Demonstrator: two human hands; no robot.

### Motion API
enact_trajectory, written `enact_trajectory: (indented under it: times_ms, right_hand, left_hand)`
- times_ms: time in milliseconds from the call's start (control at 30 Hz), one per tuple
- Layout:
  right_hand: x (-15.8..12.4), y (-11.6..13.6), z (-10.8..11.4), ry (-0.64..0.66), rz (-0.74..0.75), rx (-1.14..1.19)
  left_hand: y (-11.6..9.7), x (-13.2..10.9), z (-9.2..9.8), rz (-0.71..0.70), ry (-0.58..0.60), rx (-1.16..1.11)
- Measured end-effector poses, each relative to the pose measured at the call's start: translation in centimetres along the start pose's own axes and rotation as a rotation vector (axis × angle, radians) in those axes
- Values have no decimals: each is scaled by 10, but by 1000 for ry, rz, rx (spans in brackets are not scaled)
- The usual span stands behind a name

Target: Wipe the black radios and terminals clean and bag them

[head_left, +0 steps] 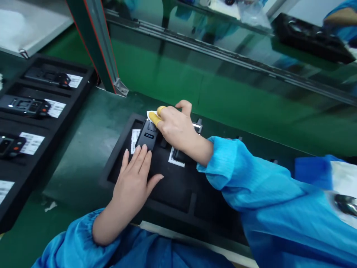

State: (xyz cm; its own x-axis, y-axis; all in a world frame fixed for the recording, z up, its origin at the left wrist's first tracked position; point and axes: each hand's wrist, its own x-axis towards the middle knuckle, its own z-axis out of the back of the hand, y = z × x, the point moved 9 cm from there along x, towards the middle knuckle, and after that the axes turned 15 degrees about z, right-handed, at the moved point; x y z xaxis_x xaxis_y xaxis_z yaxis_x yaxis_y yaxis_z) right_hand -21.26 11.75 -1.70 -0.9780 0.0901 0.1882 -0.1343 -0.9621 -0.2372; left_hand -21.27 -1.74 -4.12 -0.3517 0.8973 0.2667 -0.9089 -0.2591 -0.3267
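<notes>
"How does the right hand (177, 126) stand?"

"Its fingers are curled, two showing yellow covers (154, 118), with a tip on a white piece (148, 113) at the top end of a black handset (149, 136). I can't tell whether they pinch the piece or only press it."

"And the left hand (132, 182)?"

"Open, thumb spread. Its fingertips rest on the handset's lower end without wrapping round it."

"Where is the handset?"

"At the far left corner of the black foam tray (171, 190). I can't tell how deep it sits there."

"Which step is this?"

"I'd judge it to be close work on the top end with the white piece, pressing or rubbing; one moment doesn't settle which."

"What does the next move call for?"

"Light, even pressure, I'd say, with the left fingertips bracing the handset so it can't slide in the tray."

"And further out?"

"One paper label (135, 137) lies by the tray's left wall, another (176, 159) nearer its middle, under a dark device partly hidden by the right wrist. Left of the tray, across the desk (83, 149), a second tray (72, 98) holds labelled devices. A metal post (97, 48) stands beyond the tray's far left corner."
</notes>
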Motion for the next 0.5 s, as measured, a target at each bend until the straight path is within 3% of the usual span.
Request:
enact_trajectory:
  times_ms: [233,500]
  right_hand:
    - [-13,-5,-1,31,-60,20]
    - [5,0,1,24,-77,-32]
  left_hand:
    - [0,-1,-3,29,12,-49]
    - [-3,1,0,2,-11,0]
